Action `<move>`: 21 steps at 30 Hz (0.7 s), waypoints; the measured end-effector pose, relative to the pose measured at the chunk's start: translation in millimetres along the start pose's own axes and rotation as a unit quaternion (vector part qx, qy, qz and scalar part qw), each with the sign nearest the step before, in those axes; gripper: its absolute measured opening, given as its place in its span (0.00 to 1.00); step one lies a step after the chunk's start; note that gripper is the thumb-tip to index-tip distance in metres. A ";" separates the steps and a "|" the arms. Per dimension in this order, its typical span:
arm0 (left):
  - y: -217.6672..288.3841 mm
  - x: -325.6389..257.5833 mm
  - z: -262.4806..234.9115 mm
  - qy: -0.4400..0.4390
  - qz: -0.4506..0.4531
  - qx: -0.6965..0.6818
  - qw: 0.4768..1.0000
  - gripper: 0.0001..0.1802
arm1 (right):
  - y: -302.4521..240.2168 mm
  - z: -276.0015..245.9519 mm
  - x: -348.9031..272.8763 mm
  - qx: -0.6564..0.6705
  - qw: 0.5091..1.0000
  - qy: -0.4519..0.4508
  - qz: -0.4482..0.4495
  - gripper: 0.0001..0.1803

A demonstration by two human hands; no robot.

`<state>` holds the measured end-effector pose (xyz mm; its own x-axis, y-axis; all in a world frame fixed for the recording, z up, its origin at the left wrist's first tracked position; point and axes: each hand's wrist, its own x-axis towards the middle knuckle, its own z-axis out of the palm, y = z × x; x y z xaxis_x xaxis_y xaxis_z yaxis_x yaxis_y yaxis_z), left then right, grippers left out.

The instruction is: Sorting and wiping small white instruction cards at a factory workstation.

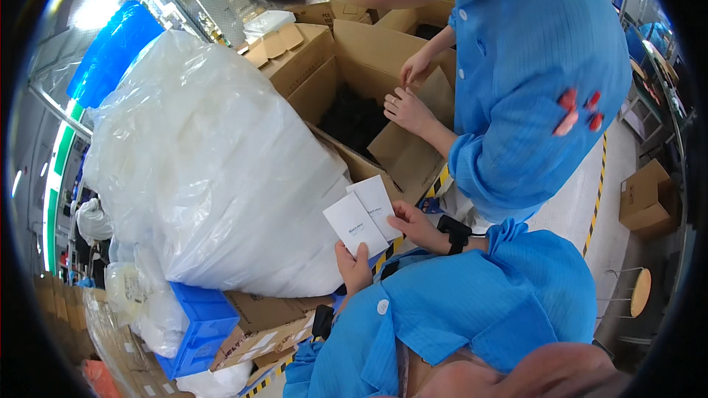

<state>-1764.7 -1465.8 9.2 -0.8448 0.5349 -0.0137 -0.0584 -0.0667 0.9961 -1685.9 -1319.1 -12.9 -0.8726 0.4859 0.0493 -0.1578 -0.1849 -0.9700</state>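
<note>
Two white printed booklets (352,222) overlap in front of me, small dark print on their faces. My left hand (355,268) pinches the lower edge of the nearer one between thumb and fingers. At the right edge of the farther white booklet (377,193), my right hand (417,227) is closed on it, thumb on top. The nearer booklet partly covers the farther one. Beyond them stands an open cardboard box (383,44) with black items (352,118) inside, too dark to make out. Black bands sit on both my wrists.
A co-worker in a blue coat (531,88) leans over the box, both hands (410,107) at its flap. Left of me bulges a large clear plastic bag (221,169) of white material. A blue crate (199,324) lies below it. A stool (640,292) and a carton (649,195) stand right.
</note>
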 end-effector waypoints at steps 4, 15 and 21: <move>1.9 1.9 1.0 0.017 0.005 0.079 0.997 0.18 | -35.5 7.1 -2.2 -0.232 0.954 0.054 -0.184 0.27; 5.6 -5.8 10.4 -0.005 0.037 0.013 0.999 0.17 | -57.4 27.2 -0.3 -0.524 0.814 -0.016 -0.252 0.24; -0.4 -6.0 9.5 -0.004 0.049 0.025 0.998 0.16 | -58.5 27.6 2.8 -0.529 0.812 0.001 -0.246 0.26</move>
<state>-1754.6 -1461.0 9.7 -0.8411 0.5343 0.0845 0.0512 -0.0768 0.9957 -1691.9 -1330.5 50.6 -0.8235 0.2790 0.4940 -0.0021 0.8692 -0.4944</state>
